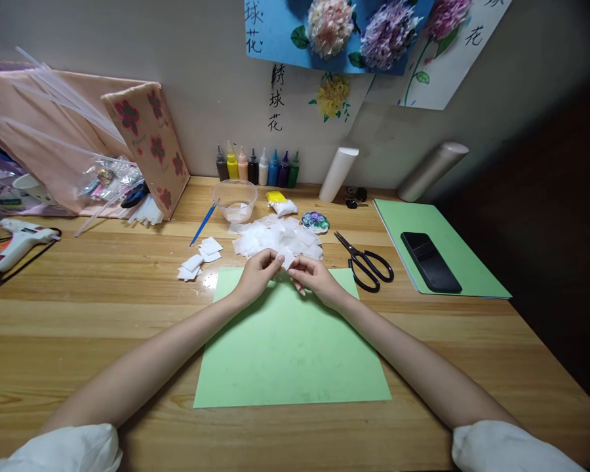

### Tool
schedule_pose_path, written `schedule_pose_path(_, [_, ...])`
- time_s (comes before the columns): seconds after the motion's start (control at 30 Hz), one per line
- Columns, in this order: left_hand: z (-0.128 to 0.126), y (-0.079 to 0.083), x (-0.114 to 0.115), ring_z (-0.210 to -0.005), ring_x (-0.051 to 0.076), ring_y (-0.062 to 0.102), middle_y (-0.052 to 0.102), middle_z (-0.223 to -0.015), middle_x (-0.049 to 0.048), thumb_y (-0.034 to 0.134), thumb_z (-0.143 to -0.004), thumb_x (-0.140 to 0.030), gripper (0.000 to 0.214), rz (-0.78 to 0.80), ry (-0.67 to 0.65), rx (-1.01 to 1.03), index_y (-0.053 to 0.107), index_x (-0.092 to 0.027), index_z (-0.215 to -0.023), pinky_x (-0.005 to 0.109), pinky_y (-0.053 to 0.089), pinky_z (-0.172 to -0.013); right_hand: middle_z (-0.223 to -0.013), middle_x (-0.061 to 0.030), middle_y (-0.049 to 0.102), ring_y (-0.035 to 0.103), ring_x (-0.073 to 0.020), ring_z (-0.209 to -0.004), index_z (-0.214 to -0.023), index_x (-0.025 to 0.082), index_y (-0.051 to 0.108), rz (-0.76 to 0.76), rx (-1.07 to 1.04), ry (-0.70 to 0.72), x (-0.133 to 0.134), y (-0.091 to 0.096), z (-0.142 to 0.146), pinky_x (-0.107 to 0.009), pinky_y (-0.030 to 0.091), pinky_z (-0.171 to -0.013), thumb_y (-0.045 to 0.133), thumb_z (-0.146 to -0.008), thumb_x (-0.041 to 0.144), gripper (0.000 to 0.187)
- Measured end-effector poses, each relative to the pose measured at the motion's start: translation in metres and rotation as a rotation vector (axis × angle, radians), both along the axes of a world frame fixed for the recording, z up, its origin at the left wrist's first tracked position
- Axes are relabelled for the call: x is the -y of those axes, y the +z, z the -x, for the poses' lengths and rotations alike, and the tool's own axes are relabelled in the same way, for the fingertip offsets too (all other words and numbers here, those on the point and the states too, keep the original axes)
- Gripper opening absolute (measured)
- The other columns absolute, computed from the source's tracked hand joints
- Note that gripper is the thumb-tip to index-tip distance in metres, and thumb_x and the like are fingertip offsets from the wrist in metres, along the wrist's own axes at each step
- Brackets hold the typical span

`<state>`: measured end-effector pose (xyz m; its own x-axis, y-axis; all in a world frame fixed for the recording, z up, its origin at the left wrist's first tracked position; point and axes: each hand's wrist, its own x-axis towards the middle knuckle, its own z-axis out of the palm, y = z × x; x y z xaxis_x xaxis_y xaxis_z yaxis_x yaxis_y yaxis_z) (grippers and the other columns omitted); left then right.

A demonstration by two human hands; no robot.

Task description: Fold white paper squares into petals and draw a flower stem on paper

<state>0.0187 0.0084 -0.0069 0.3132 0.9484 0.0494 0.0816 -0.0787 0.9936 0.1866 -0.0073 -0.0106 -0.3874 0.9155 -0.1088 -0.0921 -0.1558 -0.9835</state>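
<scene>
Between my two hands is a small piece of white tissue paper (287, 259), pinched by the fingertips over the far edge of a green paper sheet (290, 354). My left hand (258, 275) is closed on its left side, thumb and forefinger pressed together. My right hand (317, 276) pinches its right side, the other fingers curled. Just beyond them lies a loose pile of white tissue paper pieces (270, 235). A few white paper squares (193, 263) lie to the left of my left hand. Black-handled scissors (366, 262) rest right of my right hand, blades slightly apart.
Behind the pile stand a clear plastic bowl (235, 200), a yellow-and-white packet (281, 203) and several paint bottles (258, 167). A blue pen-like tool (203, 224) lies left. A glue gun (17, 246) sits far left; a phone (430, 262) rests on green paper (472, 262) at right.
</scene>
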Motion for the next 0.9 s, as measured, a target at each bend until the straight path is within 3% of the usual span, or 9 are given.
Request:
schedule_pose_path(0.17, [-0.001,-0.004,0.000,-0.059,0.010,0.046,0.051,-0.066,-0.0021,0.053,-0.083,-0.046,0.031,0.000,0.005,-0.009,0.053,-0.016,-0.074,0.022,0.037,-0.056,-0.060,0.0060,0.049,0.046,-0.0060,-0.045,-0.078,0.018,0.052,0.010,-0.004,-0.031,0.002,0.001,0.001,-0.018,0.038,-0.038,0.067,-0.074,0.040,0.027])
schedule_pose_path(0.3, [-0.002,-0.007,0.001,-0.073,0.011,0.053,0.055,-0.094,0.0034,0.063,-0.077,-0.039,0.033,-0.074,0.099,-0.032,0.052,-0.017,-0.099,0.023,0.043,-0.066,-0.062,0.0053,0.051,0.046,-0.0057,-0.046,-0.078,0.018,0.052,-0.006,-0.009,-0.042,0.002,0.001,0.002,-0.017,0.038,-0.038,0.066,-0.075,0.040,0.026])
schedule_pose_path(0.37, [-0.002,-0.005,0.002,-0.080,0.013,0.055,0.054,-0.103,0.0057,0.064,-0.077,-0.036,0.032,-0.128,0.088,-0.067,0.052,-0.017,-0.100,0.025,0.044,-0.073,-0.063,0.0050,0.051,0.046,-0.0055,-0.046,-0.080,0.018,0.053,-0.021,-0.008,-0.047,0.002,0.000,0.002,-0.017,0.038,-0.038,0.065,-0.077,0.040,0.025])
schedule_pose_path(0.43, [-0.002,-0.001,0.003,-0.083,0.015,0.055,0.057,-0.096,0.0052,0.056,-0.083,-0.037,0.022,-0.150,0.014,-0.111,0.057,-0.017,-0.090,0.027,0.044,-0.076,-0.064,0.0049,0.051,0.047,-0.0055,-0.046,-0.081,0.018,0.053,-0.025,-0.018,-0.060,0.001,-0.001,0.001,-0.017,0.038,-0.038,0.064,-0.078,0.040,0.024])
schedule_pose_path(0.57, [-0.001,0.005,0.005,-0.080,0.017,0.057,0.062,-0.081,0.0035,0.048,-0.087,-0.042,0.029,-0.076,-0.076,-0.090,0.060,-0.016,-0.082,0.028,0.044,-0.076,-0.063,0.0049,0.051,0.046,-0.0057,-0.046,-0.078,0.019,0.052,-0.026,-0.027,-0.089,0.002,-0.002,0.001,-0.017,0.037,-0.038,0.064,-0.077,0.041,0.026])
schedule_pose_path(0.67, [-0.001,0.003,0.004,-0.077,0.017,0.058,0.064,-0.080,0.0040,0.055,-0.082,-0.043,0.029,-0.034,-0.069,-0.031,0.061,-0.015,-0.082,0.028,0.045,-0.073,-0.063,0.0049,0.052,0.047,-0.0063,-0.047,-0.078,0.019,0.052,-0.037,-0.026,-0.087,0.003,-0.002,0.001,-0.018,0.038,-0.038,0.065,-0.076,0.041,0.026])
schedule_pose_path(0.9, [0.000,-0.003,-0.001,-0.068,0.013,0.052,0.057,-0.071,-0.0005,0.054,-0.083,-0.039,0.025,-0.050,0.040,-0.035,0.056,-0.016,-0.074,0.023,0.040,-0.065,-0.065,0.0042,0.055,0.048,-0.0067,-0.046,-0.074,0.020,0.048,0.040,-0.067,-0.116,0.001,-0.003,0.001,-0.018,0.037,-0.038,0.063,-0.074,0.034,0.020])
